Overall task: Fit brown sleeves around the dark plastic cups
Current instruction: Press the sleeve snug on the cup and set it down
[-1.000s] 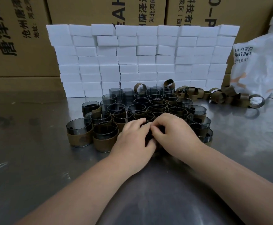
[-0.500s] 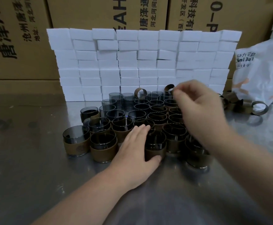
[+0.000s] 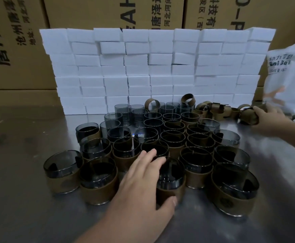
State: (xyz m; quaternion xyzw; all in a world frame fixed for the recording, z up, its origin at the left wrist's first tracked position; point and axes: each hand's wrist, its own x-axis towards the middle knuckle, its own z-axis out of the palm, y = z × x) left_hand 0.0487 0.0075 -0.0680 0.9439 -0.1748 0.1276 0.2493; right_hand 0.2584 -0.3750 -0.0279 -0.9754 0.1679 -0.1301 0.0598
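Where the left grip (image 3: 143,181) sits: closed round a sleeved cup (image 3: 173,179), thumb on its brown band, fingers behind its rim.
Right grip (image 3: 269,116): clamped on a loose sleeve (image 3: 248,119), well right of the left grip.
Cups (image 3: 173,137): packed beyond and either side of the left grip, on the table (image 3: 20,172).
Sleeve pile (image 3: 216,109): just left of the right grip.
White blocks (image 3: 152,67): stacked behind.

My left hand (image 3: 144,179) and right hand (image 3: 267,116), both bare.
Bare forearms run behind both, uncovered to the frame edge; the left thumb shows a short, plain nail, and the right hand looks slightly blurred to me.
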